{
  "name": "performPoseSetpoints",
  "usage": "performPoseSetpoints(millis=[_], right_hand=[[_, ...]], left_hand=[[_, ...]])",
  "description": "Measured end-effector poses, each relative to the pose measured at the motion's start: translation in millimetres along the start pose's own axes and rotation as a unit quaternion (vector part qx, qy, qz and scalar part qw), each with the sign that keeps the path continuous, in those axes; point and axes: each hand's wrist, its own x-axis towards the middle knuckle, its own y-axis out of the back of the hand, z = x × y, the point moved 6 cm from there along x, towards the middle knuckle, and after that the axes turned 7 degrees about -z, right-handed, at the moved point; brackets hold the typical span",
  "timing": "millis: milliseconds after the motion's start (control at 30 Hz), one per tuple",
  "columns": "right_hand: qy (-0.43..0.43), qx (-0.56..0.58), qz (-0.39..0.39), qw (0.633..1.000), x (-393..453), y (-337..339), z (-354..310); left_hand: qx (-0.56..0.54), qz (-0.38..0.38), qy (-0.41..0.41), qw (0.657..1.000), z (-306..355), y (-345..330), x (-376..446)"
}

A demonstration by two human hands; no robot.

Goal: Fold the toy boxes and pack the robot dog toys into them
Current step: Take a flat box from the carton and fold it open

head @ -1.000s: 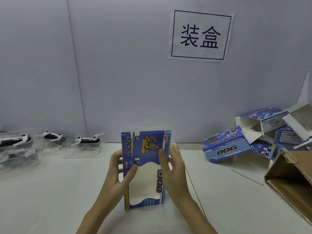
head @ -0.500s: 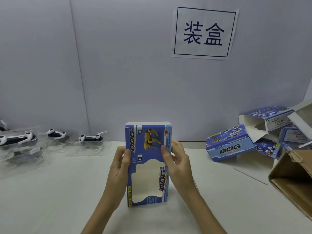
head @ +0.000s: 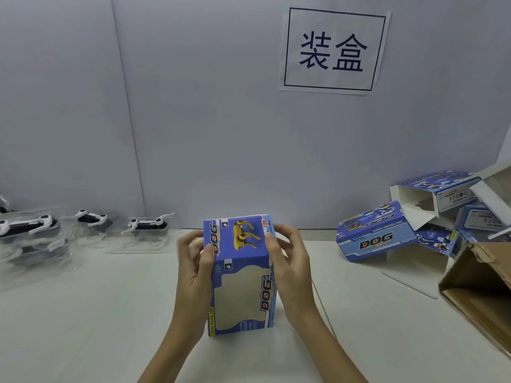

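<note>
Along the table's (head: 83, 313) left edge: robot dog toys (head: 146, 223) in clear trays. Centre: left hand (head: 193, 269) and right hand (head: 290, 261) grip an upright blue box (head: 240, 275), squaring it. Right: more boxes (head: 376, 236), a carton (head: 481, 288). Next, likely: close one end, fetch a toy.

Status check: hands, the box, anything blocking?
Left hand and right hand both grip the blue toy box, upright on the table. Window shows it empty. Toy dogs wait far left. Nothing blocking.

Blue windowed toy box (head: 240, 275) stands upright mid-table; robot dog toys (head: 148, 224) lie far left.
</note>
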Motion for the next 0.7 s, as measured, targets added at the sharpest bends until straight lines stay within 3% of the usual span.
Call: performPoseSetpoints(millis=[100, 300, 467, 600, 700], right_hand=[[-0.015, 0.029, -0.009, 0.999, 0, 0, 5], [0.007, -0.035, -0.026, 0.999, -1, -7, 10], [-0.014, -0.005, -0.062, 0.998, 1, -7, 11], [-0.056, 0.037, -0.043, 0.997, -1, -3, 14], [-0.055, 0.011, -0.080, 0.995, 0, 0, 12]], left_hand=[[0.001, 0.000, -0.016, 1.000, 1, 1, 0], [0.090, -0.016, -0.047, 0.995, 3, 0, 0], [0.107, -0.076, -0.046, 0.990, -5, -3, -6], [0.149, -0.015, -0.043, 0.988, -13, 10, -4], [0.166, 0.007, -0.036, 0.985, -14, 19, 0]])
